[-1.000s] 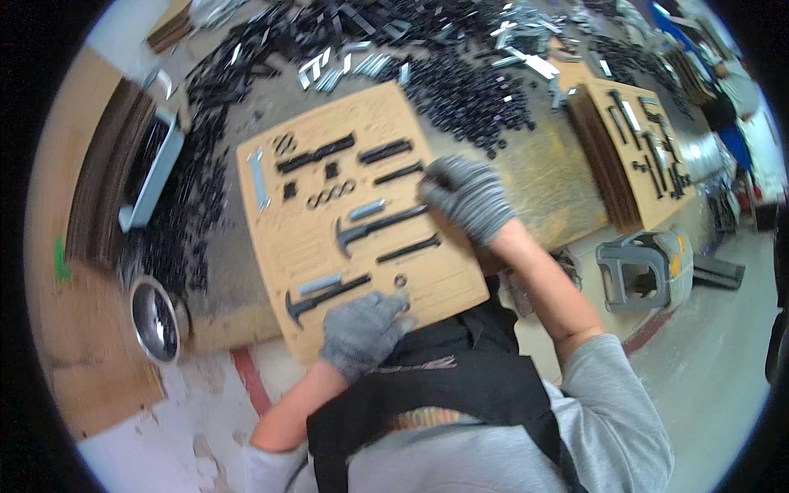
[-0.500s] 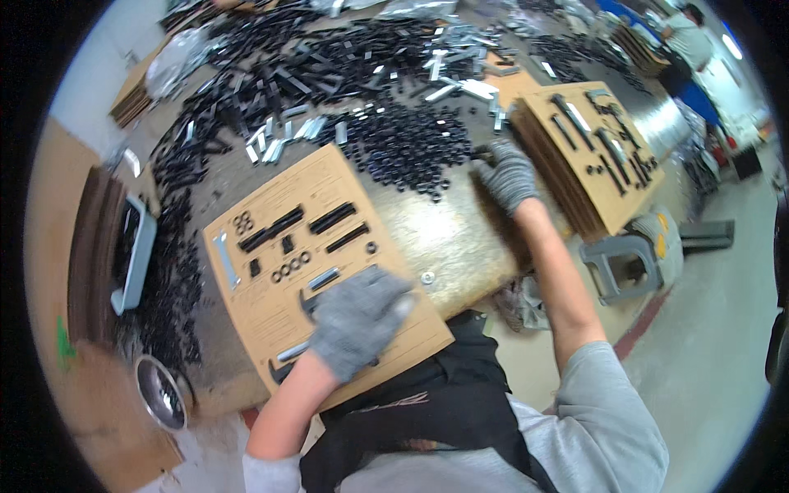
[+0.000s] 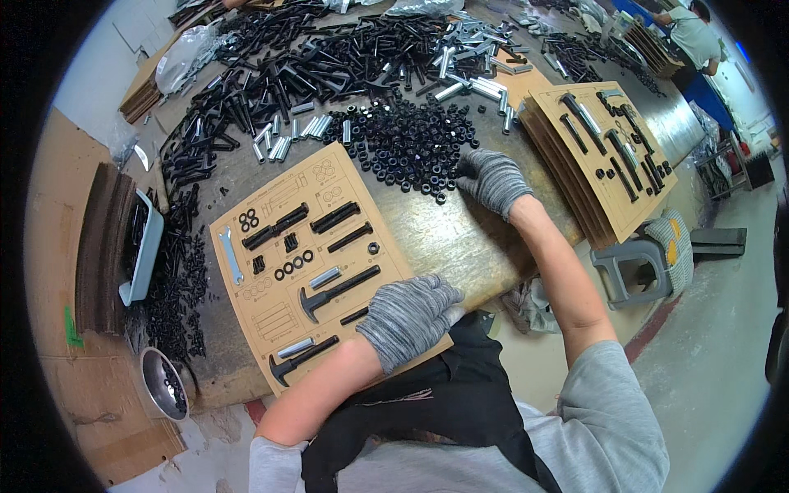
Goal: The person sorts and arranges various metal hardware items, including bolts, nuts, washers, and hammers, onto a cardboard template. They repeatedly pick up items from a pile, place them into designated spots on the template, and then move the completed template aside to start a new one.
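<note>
My left hand [image 3: 408, 322], in a grey knitted glove, lies palm down over the lower right edge of a printed cardboard sheet [image 3: 292, 185]. Its fingers stretch rightward past that edge; what is under them is hidden. On the sheet sit a silver wrench [image 3: 231, 256], black bolts [image 3: 277, 227], rings [image 3: 294, 264], a hammer-shaped black part [image 3: 339, 294], another such part [image 3: 302, 360] and short silver tubes [image 3: 325, 278]. My right hand [image 3: 497, 185], gloved alike, reaches the right edge of a heap of black nuts [image 3: 411, 148]. Its thumb and fingers are apart, their tips partly hidden.
A cardboard stack [image 3: 567, 177] at right carries a similar set of parts. Piles of black bolts [image 3: 312, 62] and silver tubes [image 3: 477, 86] cover the far table. At left are a pale blue tray [image 3: 145, 251] and metal bowl [image 3: 164, 384]. A person [image 3: 694, 41] works far right.
My left hand has slid right across the sheet, uncovering the hammer-shaped part; a small round silver piece on the table is now out of sight. My right hand has moved left to the nuts.
</note>
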Motion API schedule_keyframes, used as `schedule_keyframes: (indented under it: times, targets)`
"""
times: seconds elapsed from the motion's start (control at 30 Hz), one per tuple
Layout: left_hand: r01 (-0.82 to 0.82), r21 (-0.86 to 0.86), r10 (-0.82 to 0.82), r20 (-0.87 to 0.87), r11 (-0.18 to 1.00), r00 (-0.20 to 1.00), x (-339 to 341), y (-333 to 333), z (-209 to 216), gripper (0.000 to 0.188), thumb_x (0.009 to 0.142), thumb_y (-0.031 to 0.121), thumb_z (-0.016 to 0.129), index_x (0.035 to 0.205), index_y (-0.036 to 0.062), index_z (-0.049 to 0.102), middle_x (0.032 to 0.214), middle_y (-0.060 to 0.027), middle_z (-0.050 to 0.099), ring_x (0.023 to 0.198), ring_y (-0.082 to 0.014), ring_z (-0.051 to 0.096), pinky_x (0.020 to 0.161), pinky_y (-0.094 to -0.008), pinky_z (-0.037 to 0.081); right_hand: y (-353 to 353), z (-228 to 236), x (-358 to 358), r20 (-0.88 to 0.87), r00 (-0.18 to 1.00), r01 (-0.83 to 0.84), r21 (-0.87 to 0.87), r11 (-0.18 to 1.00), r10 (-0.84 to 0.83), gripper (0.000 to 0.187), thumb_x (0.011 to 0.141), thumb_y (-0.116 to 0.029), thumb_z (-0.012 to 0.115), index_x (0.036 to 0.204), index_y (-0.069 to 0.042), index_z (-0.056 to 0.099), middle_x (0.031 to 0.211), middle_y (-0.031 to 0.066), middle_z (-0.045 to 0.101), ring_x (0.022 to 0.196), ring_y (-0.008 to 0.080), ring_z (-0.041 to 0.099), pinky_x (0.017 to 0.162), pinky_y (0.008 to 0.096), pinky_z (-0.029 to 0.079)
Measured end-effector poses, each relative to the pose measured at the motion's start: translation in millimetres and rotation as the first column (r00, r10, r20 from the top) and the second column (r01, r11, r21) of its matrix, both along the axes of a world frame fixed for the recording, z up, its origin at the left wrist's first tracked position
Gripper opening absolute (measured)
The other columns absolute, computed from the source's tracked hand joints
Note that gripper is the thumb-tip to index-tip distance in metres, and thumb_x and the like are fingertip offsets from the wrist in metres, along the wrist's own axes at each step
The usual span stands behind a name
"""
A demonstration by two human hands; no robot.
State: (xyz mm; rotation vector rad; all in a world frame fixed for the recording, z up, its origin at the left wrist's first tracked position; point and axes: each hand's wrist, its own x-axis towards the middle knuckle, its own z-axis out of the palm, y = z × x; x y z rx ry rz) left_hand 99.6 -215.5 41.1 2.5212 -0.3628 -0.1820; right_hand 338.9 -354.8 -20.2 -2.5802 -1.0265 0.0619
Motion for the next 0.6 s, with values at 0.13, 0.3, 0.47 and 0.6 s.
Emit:
schedule_keyframes:
  times: [0.13,0.3,0.47,0.6]
  targets:
    - [-0.021,-0.048,0.025,0.08,0.999,0.996,-19.0,11.5,-5.8,0.03,0.089,0.032,0.058,0.101,0.0068,0.069,0.095,-0.0122,0.067,0.086,-0.0281,0.065,0.077,-0.0379,0.052,4.5,14.2,-8.5,0.009,1.0,0.026,-0.071,0.997,-0.025,0.024,0.074,-0.023,0.067,0.088,-0.004,0.065,0.084,0.0218,0.065,0.081,0.0391,0.063,0.076,0.0438,0.051]
    - [-0.04,-0.233,0.058,0.072,0.972,0.996,-46.6,29.5,-8.1,0.026,0.087,0.028,0.061,0.099,0.0064,0.07,0.096,-0.0118,0.068,0.088,-0.0266,0.066,0.078,-0.0348,0.053,10.9,17.8,0.1,-0.255,0.964,0.14,0.254,0.957,-0.073,0.024,0.072,-0.021,0.073,0.084,-0.001,0.067,0.078,0.0126,0.068,0.071,0.018,0.065,0.071,0.0319,0.053]
    - [-0.021,-0.277,0.02,-0.006,0.961,1.0,-53.2,34.7,10.3,0.023,0.086,0.026,0.063,0.098,0.0073,0.07,0.095,-0.0107,0.068,0.086,-0.0256,0.067,0.075,-0.0345,0.054,123.8,33.3,-47.7,-0.072,0.919,-0.357,0.272,0.894,0.389,0.021,0.078,-0.017,0.069,0.093,-0.004,0.064,0.084,0.0126,0.067,0.075,0.0241,0.065,0.071,0.0349,0.053]
    - [-0.045,-0.257,0.076,0.113,0.965,0.991,-65.8,46.3,-2.5,0.023,0.085,0.026,0.064,0.098,0.0079,0.07,0.093,-0.0105,0.068,0.084,-0.0261,0.066,0.074,-0.0348,0.054,172.0,25.3,-45.0,0.029,0.85,-0.526,0.051,0.849,0.525,0.02,0.077,-0.02,0.067,0.091,-0.006,0.064,0.087,0.0157,0.065,0.083,0.0335,0.063,0.076,0.0413,0.051]
